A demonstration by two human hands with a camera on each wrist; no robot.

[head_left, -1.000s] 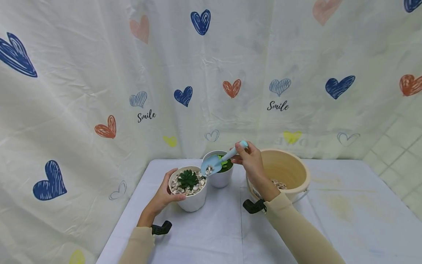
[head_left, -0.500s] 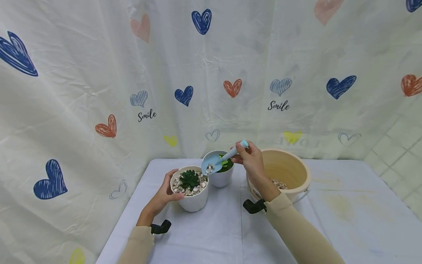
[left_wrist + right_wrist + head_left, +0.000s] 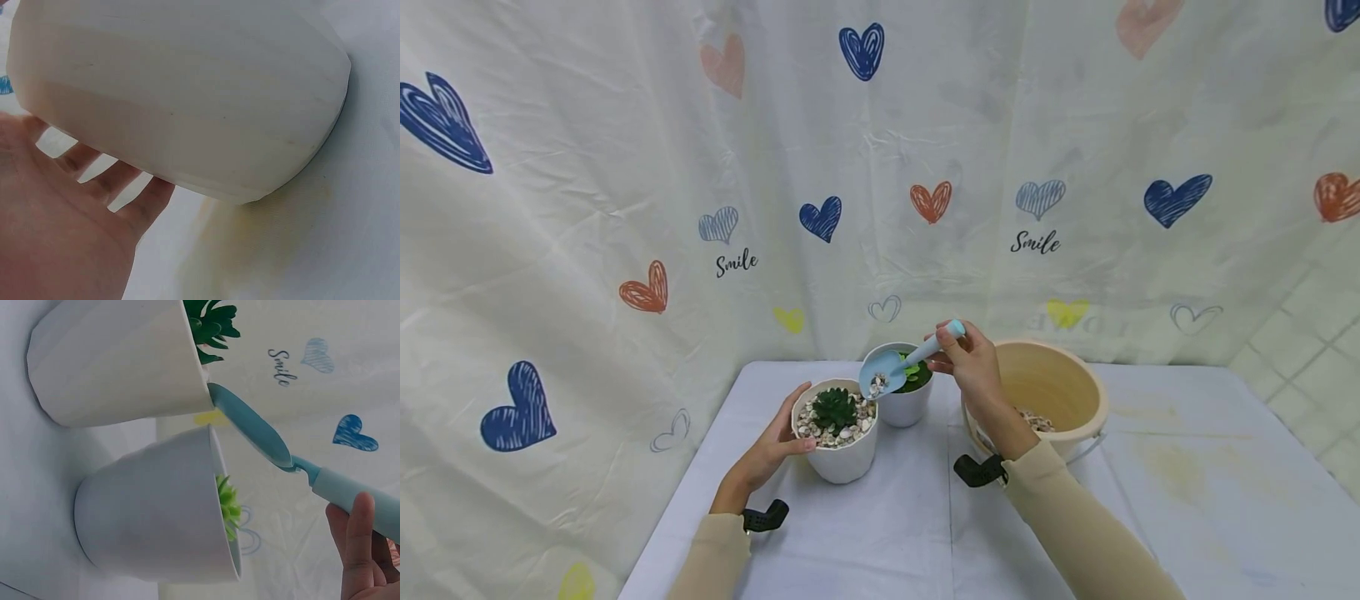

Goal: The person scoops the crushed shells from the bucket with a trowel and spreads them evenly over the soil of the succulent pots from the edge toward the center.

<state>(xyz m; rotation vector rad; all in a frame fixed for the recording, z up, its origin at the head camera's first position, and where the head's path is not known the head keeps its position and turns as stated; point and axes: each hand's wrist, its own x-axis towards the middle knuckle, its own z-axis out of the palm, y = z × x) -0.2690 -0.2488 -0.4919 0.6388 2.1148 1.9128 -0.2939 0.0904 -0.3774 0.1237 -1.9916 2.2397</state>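
My left hand (image 3: 765,454) holds a white flowerpot (image 3: 844,463) at its left side, thumb at the front rim and fingers reaching around behind. Pale pebbles surround the dark green succulent (image 3: 835,408) in that pot. My right hand (image 3: 972,367) grips the handle of a light blue toy shovel (image 3: 887,368). The shovel slants down to the left, a few pebbles (image 3: 877,385) in its blade. In the right wrist view, the blade tip meets the flowerpot's rim. Behind the shovel stands a second white pot (image 3: 156,512) with a light green plant (image 3: 228,505).
A cream bucket (image 3: 1078,392) with pebbles at its bottom stands to the right, partly behind my right forearm. A white cloth (image 3: 910,533) covers the table, stained at the right. Behind hangs a curtain (image 3: 970,125) printed with hearts.
The held flowerpot has shifted slightly right, closer under the shovel, and my left thumb has slipped a little left along its rim. The right hand and shovel stay nearly still.
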